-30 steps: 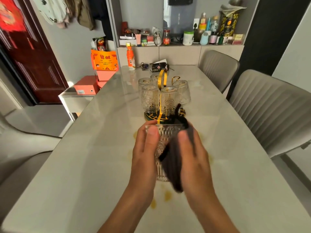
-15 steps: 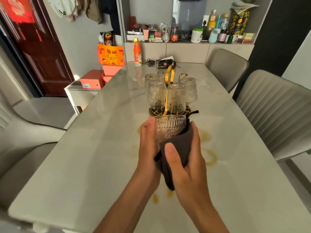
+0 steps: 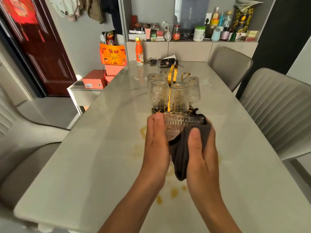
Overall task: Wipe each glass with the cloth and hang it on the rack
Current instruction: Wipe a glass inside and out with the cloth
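A clear ribbed glass (image 3: pixel 176 125) is held above the table between both hands, its rim pointing away from me. My left hand (image 3: pixel 156 142) grips its left side. My right hand (image 3: pixel 201 152) presses a dark grey cloth (image 3: pixel 180 157) against the glass's right side and bottom, thumb on top of the cloth. Just beyond stands the gold and black rack (image 3: pixel 173 76) with several ribbed glasses (image 3: pixel 159 94) hanging upside down on it.
The pale marble table (image 3: pixel 94 162) has yellow-brown stains (image 3: pixel 174 192) near my wrists. An orange bottle (image 3: pixel 139 53), keys and a black box (image 3: pixel 166 63) sit at the far end. Grey chairs (image 3: pixel 276 111) line the right side, another stands at the left.
The glass and both hands have risen slightly and moved nearer the rack. My right hand has shifted the cloth round the glass, with the thumb now on top.
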The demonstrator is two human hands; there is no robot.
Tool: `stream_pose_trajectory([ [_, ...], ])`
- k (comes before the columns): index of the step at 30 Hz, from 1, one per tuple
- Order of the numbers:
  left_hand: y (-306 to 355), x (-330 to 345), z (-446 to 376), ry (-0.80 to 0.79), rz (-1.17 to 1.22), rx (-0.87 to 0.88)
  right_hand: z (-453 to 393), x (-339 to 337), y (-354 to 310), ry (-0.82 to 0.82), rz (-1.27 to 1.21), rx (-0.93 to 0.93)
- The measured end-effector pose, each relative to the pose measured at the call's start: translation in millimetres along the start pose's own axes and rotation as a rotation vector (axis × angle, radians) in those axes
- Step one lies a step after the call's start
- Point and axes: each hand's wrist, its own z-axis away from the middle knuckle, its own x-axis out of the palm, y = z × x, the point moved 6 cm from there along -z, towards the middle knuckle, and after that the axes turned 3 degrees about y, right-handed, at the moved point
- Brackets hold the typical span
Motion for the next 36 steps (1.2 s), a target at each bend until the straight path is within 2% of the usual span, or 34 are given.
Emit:
stream_pose_trajectory([
  [2,3.0,-1.1,7.5,0.026,-0.014,0.057,-7.5,-2.0,-4.6,0.004,-0.077,0.066],
  [3,5.9,0.6,12.5,0.004,-0.028,0.074,-14.3,-4.2,-3.2,0.048,-0.071,0.078],
  [6,4.8,4.5,17.1,-0.077,-0.064,0.086,-13.3,-4.2,-0.9,0.031,-0.117,0.14],
  [10,3.0,2.3,9.9,-0.141,-0.019,0.038,-22.8,-5.3,16.9,0.032,-0.404,0.468],
  [12,-1.9,0.4,11.1,-0.114,0.033,0.003,-17.2,-5.0,14.3,-0.008,-0.283,0.399],
  [13,-4.1,-1.5,10.9,-0.094,0.032,-0.003,-13.3,-3.2,11.0,-0.023,-0.176,0.3],
  [15,-6.0,-2.4,11.2,-0.101,-0.009,-0.002,-0.5,0.0,2.5,-0.029,-0.017,0.139],
  [17,-2.4,-5.7,11.6,-0.116,-0.064,-0.006,-1.5,-2.7,2.3,-0.004,0.039,0.059],
  [19,-4.8,-7.3,12.1,-0.135,-0.084,-0.041,-18.2,-8.0,-0.5,0.04,-0.064,0.164],
  [21,-9.7,-6.1,16.0,-0.159,-0.075,-0.084,-31.4,-13.0,5.1,0.071,-0.211,0.354],
  [22,-12.1,-4.8,17.2,-0.175,-0.039,-0.119,-31.7,-13.6,3.5,0.068,-0.231,0.373],
  [24,-14.7,-0.5,21.9,-0.204,-0.002,-0.157,-24.6,-12.9,-4.4,0.068,-0.115,0.22],
  [26,-16.7,3.5,24.7,-0.236,-0.017,-0.099,-21.9,-11.9,-5.2,0.052,-0.068,0.112],
  [29,-24.0,2.3,25.1,-0.148,0.049,-0.088,-25.6,-12.2,5.4,-0.01,-0.13,0.15],
  [33,-16.5,-2.8,13.2,-0.053,0.271,-0.137,9.5,-0.8,2.7,-0.157,0.167,-0.14],
  [34,-14.2,-6.3,10.0,-0.03,0.275,-0.125,9.9,-1.3,4.2,-0.17,0.154,-0.137],
  [36,-12.0,-4.4,10.8,-0.049,0.175,-0.052,-8.9,-5.7,4.7,-0.098,-0.119,0.106],
])
